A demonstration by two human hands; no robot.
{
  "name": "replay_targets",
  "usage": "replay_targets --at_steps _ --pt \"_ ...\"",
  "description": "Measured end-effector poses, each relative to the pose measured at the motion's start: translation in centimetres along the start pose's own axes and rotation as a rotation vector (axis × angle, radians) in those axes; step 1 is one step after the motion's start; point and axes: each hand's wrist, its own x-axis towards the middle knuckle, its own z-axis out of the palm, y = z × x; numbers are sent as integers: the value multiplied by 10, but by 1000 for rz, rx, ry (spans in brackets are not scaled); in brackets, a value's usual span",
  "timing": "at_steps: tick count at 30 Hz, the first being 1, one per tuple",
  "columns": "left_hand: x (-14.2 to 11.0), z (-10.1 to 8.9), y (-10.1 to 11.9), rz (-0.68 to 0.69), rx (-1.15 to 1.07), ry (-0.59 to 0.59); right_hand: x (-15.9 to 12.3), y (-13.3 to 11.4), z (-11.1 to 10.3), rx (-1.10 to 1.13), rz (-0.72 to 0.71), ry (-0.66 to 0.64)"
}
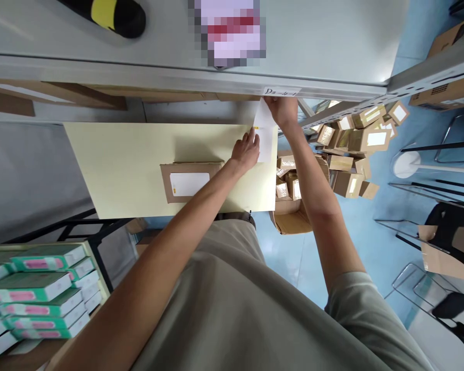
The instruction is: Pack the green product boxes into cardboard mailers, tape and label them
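Where the white sheet lies: at the right end of the pale table, extending past its far edge.
Left hand: over the table, fingertips on the sheet's left side, fingers slightly spread.
Right hand: beyond the table's far right corner, fingers bent at the sheet's far end; partly hidden, so I cannot tell whether they pinch it.
Cardboard box: on the table, toward its near edge, white label facing up.
Shelf: beyond the table's far edge.
Small cartons: piled right of the table.
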Motion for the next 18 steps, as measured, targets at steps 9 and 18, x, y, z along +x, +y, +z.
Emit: replay_targets --at_steps 9,18 --pt "18 9 -1 -33 -123 24 0 2 5 81 153 15" --pt "19 20 12 -115 -119 -42 -54 34 -19 224 356 384"
